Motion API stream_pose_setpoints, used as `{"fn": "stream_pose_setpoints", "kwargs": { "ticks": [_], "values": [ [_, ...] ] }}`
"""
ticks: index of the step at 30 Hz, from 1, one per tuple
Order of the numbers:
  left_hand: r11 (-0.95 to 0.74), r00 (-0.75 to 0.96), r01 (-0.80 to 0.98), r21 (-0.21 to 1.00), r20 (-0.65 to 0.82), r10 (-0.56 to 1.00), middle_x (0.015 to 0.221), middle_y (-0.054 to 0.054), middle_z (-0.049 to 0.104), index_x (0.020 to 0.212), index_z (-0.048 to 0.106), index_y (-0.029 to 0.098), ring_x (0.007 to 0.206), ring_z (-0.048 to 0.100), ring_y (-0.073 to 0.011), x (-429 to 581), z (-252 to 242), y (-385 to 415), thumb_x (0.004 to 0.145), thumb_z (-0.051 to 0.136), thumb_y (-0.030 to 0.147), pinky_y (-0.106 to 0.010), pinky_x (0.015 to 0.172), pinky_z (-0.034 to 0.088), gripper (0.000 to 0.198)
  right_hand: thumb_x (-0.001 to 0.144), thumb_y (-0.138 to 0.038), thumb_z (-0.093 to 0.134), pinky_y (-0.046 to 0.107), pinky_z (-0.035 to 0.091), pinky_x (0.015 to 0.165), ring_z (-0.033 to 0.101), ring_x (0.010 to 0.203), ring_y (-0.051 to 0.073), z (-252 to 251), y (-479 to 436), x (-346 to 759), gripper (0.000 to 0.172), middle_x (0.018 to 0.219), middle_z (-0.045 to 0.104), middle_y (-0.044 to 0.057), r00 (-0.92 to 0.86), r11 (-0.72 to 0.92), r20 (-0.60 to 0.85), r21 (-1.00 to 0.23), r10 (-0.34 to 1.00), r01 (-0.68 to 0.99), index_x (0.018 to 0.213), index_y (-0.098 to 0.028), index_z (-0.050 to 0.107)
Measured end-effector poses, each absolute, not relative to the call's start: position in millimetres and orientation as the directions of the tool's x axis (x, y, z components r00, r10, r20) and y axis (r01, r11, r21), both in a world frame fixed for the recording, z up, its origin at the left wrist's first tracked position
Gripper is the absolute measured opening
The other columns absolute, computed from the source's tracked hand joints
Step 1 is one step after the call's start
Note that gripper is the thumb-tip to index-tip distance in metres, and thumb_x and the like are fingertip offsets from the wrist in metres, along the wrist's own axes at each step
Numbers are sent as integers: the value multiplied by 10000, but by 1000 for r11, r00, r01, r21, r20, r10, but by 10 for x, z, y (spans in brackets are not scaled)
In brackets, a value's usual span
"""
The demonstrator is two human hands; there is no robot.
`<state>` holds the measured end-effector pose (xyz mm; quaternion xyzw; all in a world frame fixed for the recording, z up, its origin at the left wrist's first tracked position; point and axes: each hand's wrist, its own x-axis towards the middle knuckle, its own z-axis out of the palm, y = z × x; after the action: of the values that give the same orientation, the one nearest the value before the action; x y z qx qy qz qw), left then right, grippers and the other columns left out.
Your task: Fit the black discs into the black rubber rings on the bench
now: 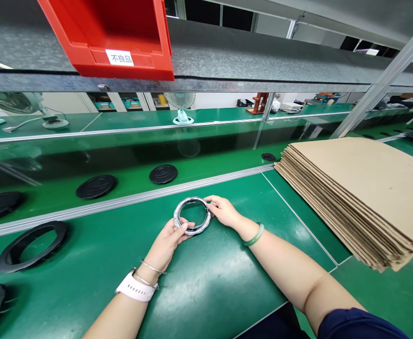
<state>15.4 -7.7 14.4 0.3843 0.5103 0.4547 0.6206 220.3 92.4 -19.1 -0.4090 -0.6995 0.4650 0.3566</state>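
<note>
A metal ring sits between the 2 hands, gripped by both. The left hand is closed around its lower edge, and the right hand pinches its right edge. Black rings lie on the table beyond the left hand, and a stack of cardboard sheets lies beyond the right.

L hand & R hand both holding silver-and-black ring by its edge over green bench, cardboard stack to R, black rubber ring to L, black discs further back, red bin overhead.
</note>
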Motion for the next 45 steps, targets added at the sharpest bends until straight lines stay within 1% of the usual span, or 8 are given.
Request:
{"fn": "stream_pose_setpoints", "kwargs": {
  "ticks": [15,17,19,22,26,29,37,45],
  "values": [
    [282,78,-176,943,-272,959,1062,-86,750,1016,570,196,1013,697,-224,148,149,-84,806,748,500,-387,987,515,410,965,-263,538,259,467,646,582,642,136,-190,934,2206,238,707,633,-24,-415,289,161,-920,895,265,1156,-196,663],
    [271,80,-181,945,-261,962,1072,-86,748,1033,581,191,1034,692,-231,146,139,-80,791,765,497,-392,992,518,431,947,-250,567,272,500,724,620,733,142,-180,979,2250,221,817,685,-7,-377,345,209,-874,902,342,1129,-214,686],
    [262,87,-188,947,-249,965,1090,-95,744,1068,591,181,1069,684,-250,140,119,-71,764,788,501,-405,995,523,483,900,-217,621,317,502,881,640,917,171,-185,1081,2356,195,969,714,15,-290,373,262,-813,920,448,1069,-231,717],
    [256,96,-187,948,-242,966,1107,-117,740,1094,597,167,1094,680,-278,128,88,-49,732,812,500,-420,986,530,537,846,-181,645,418,416,1051,585,1105,235,-219,1316,2635,189,1087,704,60,-77,290,304,-759,950,583,1007,-217,737],
    [252,101,-169,953,-237,966,1104,-128,738,1087,604,160,1091,680,-289,116,63,-28,707,829,493,-423,973,535,553,858,-187,558,453,392,1067,552,1130,276,-265,1650,3073,279,1143,677,130,190,109,332,-704,924,702,1086,-157,716],
    [245,101,-151,958,-232,967,1107,-131,735,1095,607,159,1072,683,-285,106,48,-22,693,835,502,-420,959,539,575,848,-159,515,436,363,1085,506,1178,292,-263,1855,3342,340,1182,649,168,282,21,366,-642,887,767,1130,-110,698],
    [249,96,-74,966,-242,966,1087,-117,747,1024,644,187,1025,700,-286,89,47,-24,689,817,533,-409,939,549,511,890,-137,428,430,334,1078,434,1235,329,-203,2309,3925,457,1328,550,233,324,-114,433,-444,841,889,1291,-24,614],
    [221,-39,-82,972,-224,974,951,-109,765,938,649,212,932,712,-309,136,-76,-27,592,864,568,-436,854,581,541,913,-101,388,393,329,1082,416,1262,294,-225,2872,4179,497,1427,505,172,230,-80,461,-323,857,943,1382,-76,553]
  ]
}}
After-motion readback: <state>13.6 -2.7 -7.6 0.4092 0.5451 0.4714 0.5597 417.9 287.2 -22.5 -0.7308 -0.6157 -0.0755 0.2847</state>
